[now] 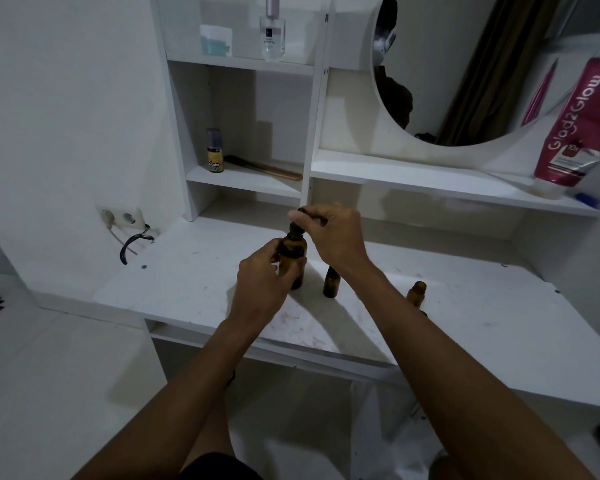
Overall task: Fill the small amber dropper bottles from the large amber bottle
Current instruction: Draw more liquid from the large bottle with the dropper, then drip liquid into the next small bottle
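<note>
The large amber bottle stands upright on the white vanity table. My left hand grips its body from the left. My right hand is closed on the black dropper cap at the bottle's neck, fingers pinching the bulb. Just right of it stands a small amber bottle, partly hidden behind my right wrist. Farther right, a second small amber bottle stands uncapped, its base hidden by my right forearm.
White shelves rise behind the table, holding a small yellow-labelled bottle, a comb and a clear perfume bottle. A round mirror and a pink tube stand at right. A wall socket with cable is at left.
</note>
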